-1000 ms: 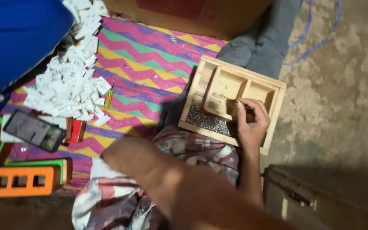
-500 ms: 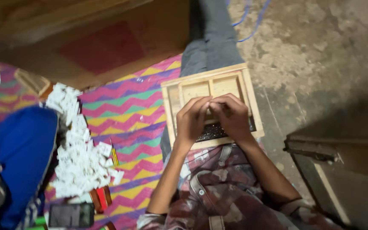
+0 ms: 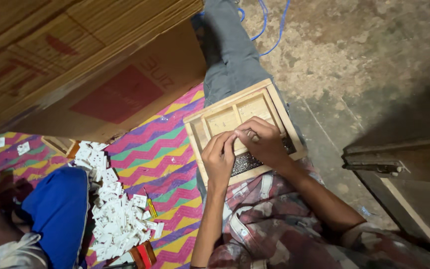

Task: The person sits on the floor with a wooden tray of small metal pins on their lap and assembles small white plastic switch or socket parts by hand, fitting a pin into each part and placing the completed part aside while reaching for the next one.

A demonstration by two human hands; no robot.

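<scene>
Pinching something tiny I cannot identify, my left hand (image 3: 219, 158) and right hand (image 3: 264, 141) meet fingertip-to-fingertip over the wooden tray (image 3: 210, 130) on my lap, steadying each other.

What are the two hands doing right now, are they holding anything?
Left hand: fingers curled over the wooden tray; what it grips cannot be told.
Right hand: fingers pinched against the left fingertips; what it holds cannot be told.

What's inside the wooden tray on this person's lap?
The wooden tray has bare upper compartments; a mass of small dark metal pieces fills the lower one. Both hands cover its middle.
</scene>
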